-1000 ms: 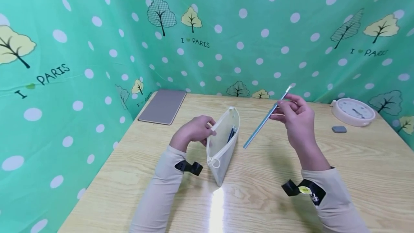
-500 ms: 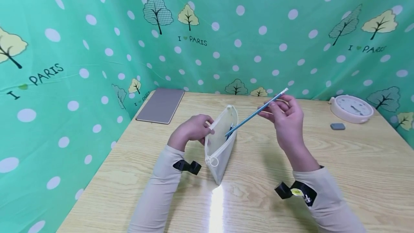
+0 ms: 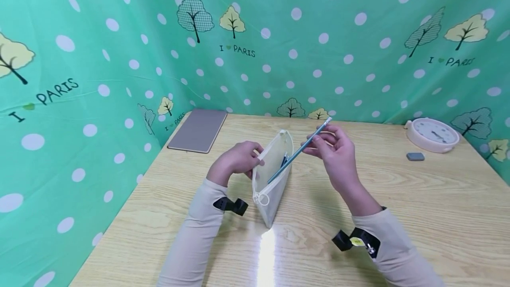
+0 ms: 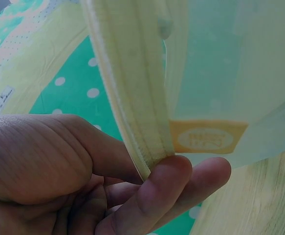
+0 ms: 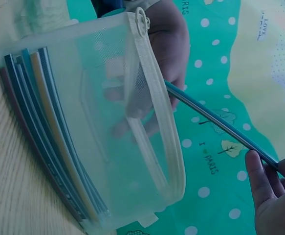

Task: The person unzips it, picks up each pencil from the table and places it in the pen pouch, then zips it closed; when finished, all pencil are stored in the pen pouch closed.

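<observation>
A translucent cream zip pouch (image 3: pixel 278 194) stands on the wooden table with its mouth spread. My left hand (image 3: pixel 239 158) pinches one zipped edge between thumb and fingers; in the left wrist view an orange label (image 4: pixel 208 137) shows beside the fingertips. To the right, my right hand (image 3: pixel 336 154) holds a blue pencil (image 3: pixel 299 150) near its white-tipped upper end. The pencil slants down to the left, its lower end at the pouch's mouth. Several pencils (image 5: pixel 52 132) are visible through the mesh in the right wrist view, lying along the pouch's bottom.
A grey notebook (image 3: pixel 198 130) lies at the table's back left. Toward the back right are a round white clock (image 3: pixel 433 134) and a small grey eraser (image 3: pixel 415 157). Green patterned cloth (image 3: pixel 263 74) hangs behind and along the left side.
My right hand has moved left, bringing the pencil from beside the pouch to over its mouth, with the lower end now at the opening. The left hand keeps its hold on the pouch edge.
</observation>
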